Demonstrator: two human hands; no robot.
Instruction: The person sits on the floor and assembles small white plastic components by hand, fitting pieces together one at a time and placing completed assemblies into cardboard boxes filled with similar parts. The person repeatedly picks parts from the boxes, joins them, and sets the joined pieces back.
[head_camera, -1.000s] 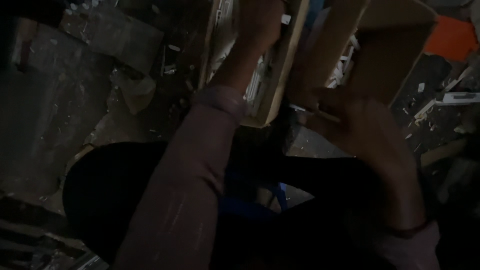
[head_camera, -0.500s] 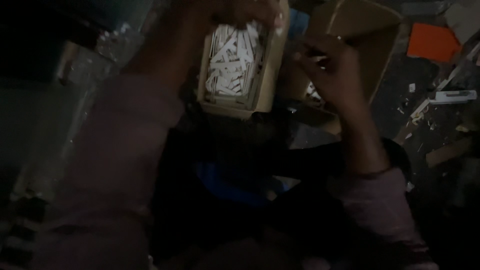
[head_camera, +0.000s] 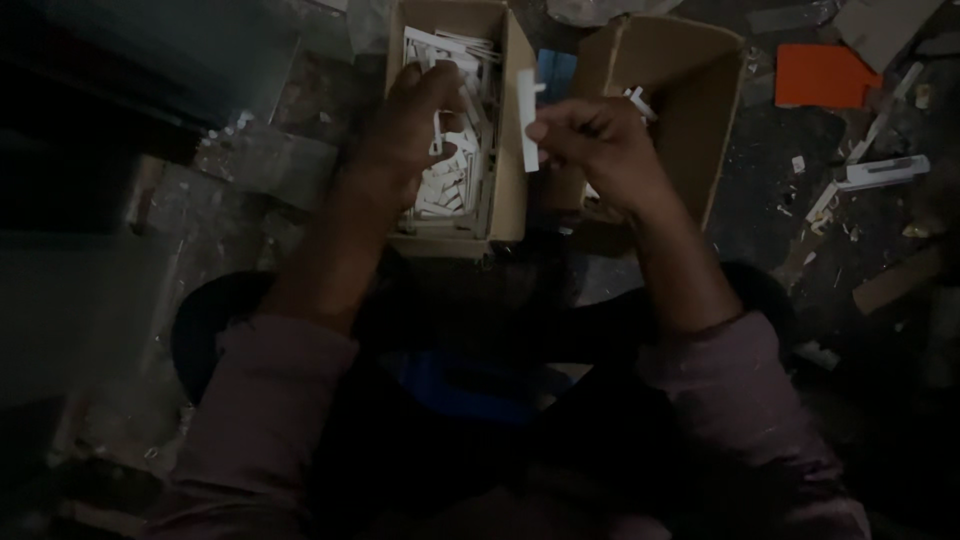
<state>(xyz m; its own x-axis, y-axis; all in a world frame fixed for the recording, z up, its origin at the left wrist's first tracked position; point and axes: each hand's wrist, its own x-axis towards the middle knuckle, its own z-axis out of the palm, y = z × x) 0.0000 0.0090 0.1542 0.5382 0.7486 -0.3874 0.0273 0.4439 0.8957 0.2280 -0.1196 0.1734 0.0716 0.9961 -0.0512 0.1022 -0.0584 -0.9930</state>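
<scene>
Pinching white strip (head_camera: 528, 120), right hand (head_camera: 590, 150); left hand (head_camera: 410, 130) (grip unclear) inside cardboard box (head_camera: 515, 180) of white pieces (head_camera: 450, 185).

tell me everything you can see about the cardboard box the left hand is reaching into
The cardboard box is a small, open-topped rectangular carton of plain brown card, standing upright on a dark, littered floor. It is heaped with small white strip-like pieces, material unclear. The left hand reaches in from the near side, fingers among the pieces. A second, larger open box stands just to its right. The light is dim, so finer detail is lost.
</scene>
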